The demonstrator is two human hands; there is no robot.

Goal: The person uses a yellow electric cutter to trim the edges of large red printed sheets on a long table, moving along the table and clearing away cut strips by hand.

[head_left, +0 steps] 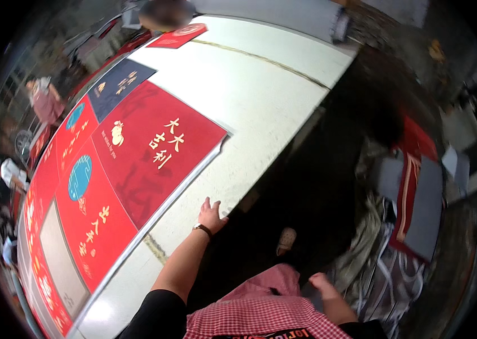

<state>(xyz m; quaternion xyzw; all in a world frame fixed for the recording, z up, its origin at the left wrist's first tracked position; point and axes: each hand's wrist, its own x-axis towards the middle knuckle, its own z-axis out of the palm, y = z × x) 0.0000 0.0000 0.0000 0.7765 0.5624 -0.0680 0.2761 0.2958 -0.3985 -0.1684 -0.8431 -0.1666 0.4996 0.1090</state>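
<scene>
My left hand rests with spread fingers at the near edge of a long white table; a watch with a dark strap is on that wrist. Nothing is held in it. Just left of it lies a stack of printed sheets that look like mats. A large red one with gold lettering is nearest, beside another red one with a blue round design and a dark blue one. My right hand hangs low beside my checked red apron; its fingers are too indistinct to make out.
A smaller red mat lies at the table's far end, near a blurred round shape. To the right, a grey folded mat with a red strip sits on a heap of grey fabric. Two people stand beyond the table's left side.
</scene>
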